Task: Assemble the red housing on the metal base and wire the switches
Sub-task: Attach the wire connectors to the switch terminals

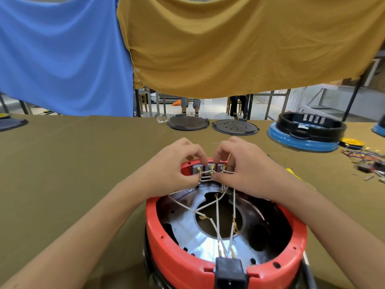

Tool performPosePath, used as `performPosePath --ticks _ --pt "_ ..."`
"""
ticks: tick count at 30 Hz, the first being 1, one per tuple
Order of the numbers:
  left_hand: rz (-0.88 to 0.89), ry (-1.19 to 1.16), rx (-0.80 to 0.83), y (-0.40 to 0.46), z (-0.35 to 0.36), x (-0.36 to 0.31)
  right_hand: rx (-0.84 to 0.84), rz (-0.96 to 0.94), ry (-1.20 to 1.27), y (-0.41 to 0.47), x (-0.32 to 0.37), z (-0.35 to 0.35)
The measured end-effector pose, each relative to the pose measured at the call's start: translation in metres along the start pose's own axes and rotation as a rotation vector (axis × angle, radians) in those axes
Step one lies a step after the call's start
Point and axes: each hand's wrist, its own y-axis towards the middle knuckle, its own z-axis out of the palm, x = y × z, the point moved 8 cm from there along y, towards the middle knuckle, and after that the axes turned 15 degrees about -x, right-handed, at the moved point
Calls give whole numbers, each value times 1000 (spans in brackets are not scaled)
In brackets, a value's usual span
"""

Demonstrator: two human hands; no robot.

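The red housing sits upside down in front of me, ringed around the shiny metal base. A black power socket is fitted in its near wall. White wires with brass ring terminals cross the hollow toward the grey switches on the far wall. My left hand pinches at the left switch terminals. My right hand pinches a white wire terminal at the middle and right switches. Fingers hide part of the switch row.
On the olive cloth behind lie two dark round plates. A blue and black housing stands at the right. Loose coloured wires and small parts are scattered at the far right. Blue and yellow cloths hang above.
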Motion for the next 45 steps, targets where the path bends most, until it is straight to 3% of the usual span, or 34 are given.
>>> performPosePath --ticks 4,45 --pt "59 71 68 -1 5 -2 2 15 -41 -1 -1 0" --pt "77 -1 84 1 6 -4 27 47 11 -5 0 -4"
